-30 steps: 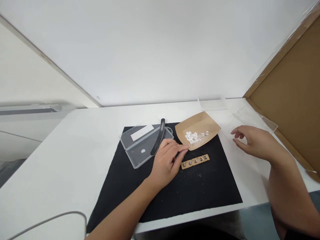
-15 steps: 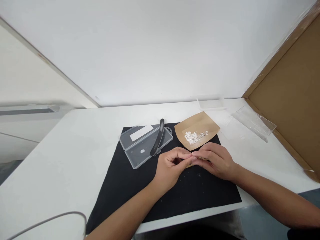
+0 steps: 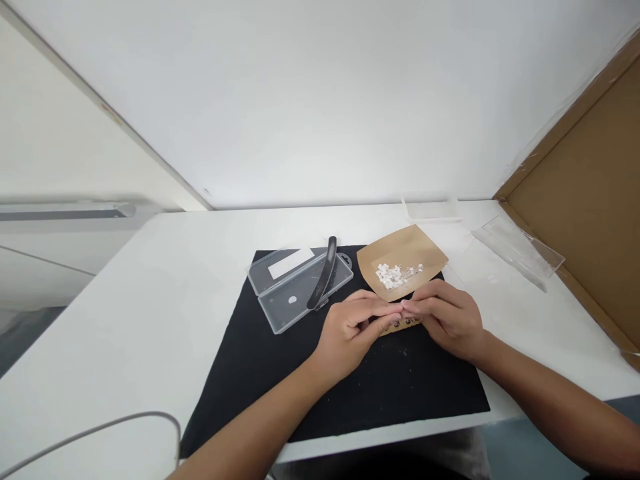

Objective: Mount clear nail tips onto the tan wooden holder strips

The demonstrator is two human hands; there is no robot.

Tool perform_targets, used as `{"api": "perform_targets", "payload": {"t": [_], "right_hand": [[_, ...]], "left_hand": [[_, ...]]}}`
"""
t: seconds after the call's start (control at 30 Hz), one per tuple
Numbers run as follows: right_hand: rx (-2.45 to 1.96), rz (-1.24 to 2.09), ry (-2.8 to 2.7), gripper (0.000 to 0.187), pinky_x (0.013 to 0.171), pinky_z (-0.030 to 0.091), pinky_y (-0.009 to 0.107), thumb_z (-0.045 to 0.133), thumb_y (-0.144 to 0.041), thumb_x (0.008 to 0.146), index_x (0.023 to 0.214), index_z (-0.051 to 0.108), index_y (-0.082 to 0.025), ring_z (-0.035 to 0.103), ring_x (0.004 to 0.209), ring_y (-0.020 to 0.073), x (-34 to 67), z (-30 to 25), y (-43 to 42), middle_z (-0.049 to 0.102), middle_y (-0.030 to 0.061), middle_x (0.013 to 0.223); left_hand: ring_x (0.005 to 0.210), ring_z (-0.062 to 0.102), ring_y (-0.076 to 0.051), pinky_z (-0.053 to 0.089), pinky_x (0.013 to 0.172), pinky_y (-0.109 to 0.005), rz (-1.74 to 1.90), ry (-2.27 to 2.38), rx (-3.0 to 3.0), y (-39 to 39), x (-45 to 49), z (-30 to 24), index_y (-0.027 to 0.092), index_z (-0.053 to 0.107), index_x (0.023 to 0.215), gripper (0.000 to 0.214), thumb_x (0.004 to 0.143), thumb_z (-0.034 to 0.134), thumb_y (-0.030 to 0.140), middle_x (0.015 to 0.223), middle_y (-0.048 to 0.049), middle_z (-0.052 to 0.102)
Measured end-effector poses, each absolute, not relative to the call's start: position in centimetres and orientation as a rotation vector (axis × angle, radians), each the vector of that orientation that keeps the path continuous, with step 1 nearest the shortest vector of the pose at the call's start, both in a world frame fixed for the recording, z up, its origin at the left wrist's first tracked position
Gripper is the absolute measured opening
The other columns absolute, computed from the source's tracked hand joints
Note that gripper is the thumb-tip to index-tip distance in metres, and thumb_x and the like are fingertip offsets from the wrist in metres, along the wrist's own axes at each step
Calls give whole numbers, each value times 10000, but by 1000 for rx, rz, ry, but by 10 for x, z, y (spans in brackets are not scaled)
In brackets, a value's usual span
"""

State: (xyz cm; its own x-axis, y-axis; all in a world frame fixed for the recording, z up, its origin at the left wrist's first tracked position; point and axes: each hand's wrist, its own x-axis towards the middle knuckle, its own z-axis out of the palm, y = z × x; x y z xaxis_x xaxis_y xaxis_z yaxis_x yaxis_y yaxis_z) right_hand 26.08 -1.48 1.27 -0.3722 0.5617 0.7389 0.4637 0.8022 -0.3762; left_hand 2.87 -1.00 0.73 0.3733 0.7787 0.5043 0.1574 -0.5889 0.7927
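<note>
My left hand (image 3: 350, 327) and my right hand (image 3: 450, 320) meet at the fingertips over the black mat (image 3: 400, 393). Between them is a small tan strip (image 3: 406, 323) with several dark round spots along it. The left thumb and fingers are closed on its left part, and the right fingers close round its other end. Whatever lies right at the touching fingertips is hidden. Just beyond the hands sits a brown paper tray (image 3: 415, 247) holding a heap of small white pieces (image 3: 393, 275).
An open clear plastic case (image 3: 280, 317) lies at the mat's back left, with a curved black nail file (image 3: 325, 273) across it. Clear plastic pieces (image 3: 520, 247) rest at the right beside a cardboard panel (image 3: 585, 167). A grey cable (image 3: 125, 419) loops at the front left.
The whole view has shifted slightly. The hands have tilted or parted a little, so more of the tan strip and its dark spots shows below the fingers.
</note>
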Motion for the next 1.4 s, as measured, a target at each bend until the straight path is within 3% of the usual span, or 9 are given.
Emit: {"api": "perform_targets", "payload": {"t": [0.1, 0.23, 0.4, 0.63, 0.83, 0.9, 0.97, 1.13, 1.4], "right_hand": [[-812, 247, -1964, 213, 668, 618, 298, 741, -84, 973, 1084, 760, -264, 729, 806, 167, 263, 16, -11, 740, 33, 944], [-896, 265, -1924, 125, 662, 613, 335, 762, -128, 972, 999, 767, -250, 719, 792, 184, 268, 18, -5, 740, 41, 901], [-1014, 320, -1866, 125, 638, 643, 349, 727, -165, 999, 997, 792, -271, 743, 783, 192, 276, 14, -3, 779, 44, 942], [-1097, 385, -1845, 135, 614, 652, 338, 677, -224, 1041, 978, 788, -269, 742, 726, 177, 282, 11, -1, 777, 52, 960], [-1136, 332, -1871, 106, 565, 573, 326, 663, -253, 1053, 976, 736, -259, 709, 745, 194, 274, 14, -1, 751, 47, 887], [-1130, 262, -1865, 88, 609, 571, 340, 668, -243, 1047, 976, 718, -257, 693, 760, 199, 269, 14, -1, 739, 43, 873], [-1123, 196, -1837, 85, 648, 573, 348, 664, -221, 1042, 971, 699, -252, 684, 765, 197, 262, 14, 0, 729, 43, 881], [-1152, 73, -1765, 148, 632, 540, 341, 635, -199, 1044, 907, 650, -252, 662, 737, 191, 251, 15, 0, 697, 34, 825], [-1106, -31, -1837, 144, 582, 481, 319, 627, -189, 1046, 916, 613, -249, 652, 726, 181, 251, 7, 11, 711, 47, 854]], "left_hand": [[940, 711, -252, 604, 891, -432, 1338, 1144, 2413, 0, 17, 10, 214, 779, 1219, 208, 1031, 706, 267, 1048, -86, 826], [1063, 625, -400, 533, 911, -540, 1206, 1951, 2515, 21, -9, 2, 90, 731, 1236, 427, 1006, 691, 448, 1085, -225, 728], [974, 575, -425, 486, 823, -522, 860, 2121, 2549, 32, -27, -13, 91, 768, 1055, 428, 997, 647, 498, 911, -218, 707], [871, 593, -356, 466, 853, -534, 906, 2065, 2583, 29, -21, -12, 161, 784, 1002, 255, 1035, 622, 355, 868, -159, 731], [801, 650, -197, 521, 696, -315, 1493, 1545, 2393, 26, 0, 4, 180, 787, 1110, 182, 1067, 620, 240, 947, -85, 690], [813, 679, -170, 555, 723, -293, 1588, 1347, 2332, 21, 12, 7, 212, 797, 1139, 169, 1051, 653, 201, 985, -66, 722], [825, 715, -154, 587, 760, -290, 1535, 1194, 2253, 15, 23, 8, 217, 801, 1180, 205, 1052, 649, 168, 1061, -75, 755], [661, 679, -133, 557, 635, -263, 1361, 1030, 2191, 4, 35, 4, 220, 824, 1201, 219, 1063, 655, 228, 785, -24, 699], [628, 665, -134, 553, 622, -271, 1389, 1032, 2089, -1, 41, 6, 214, 840, 1139, 198, 1061, 658, 222, 721, -16, 681]]}}
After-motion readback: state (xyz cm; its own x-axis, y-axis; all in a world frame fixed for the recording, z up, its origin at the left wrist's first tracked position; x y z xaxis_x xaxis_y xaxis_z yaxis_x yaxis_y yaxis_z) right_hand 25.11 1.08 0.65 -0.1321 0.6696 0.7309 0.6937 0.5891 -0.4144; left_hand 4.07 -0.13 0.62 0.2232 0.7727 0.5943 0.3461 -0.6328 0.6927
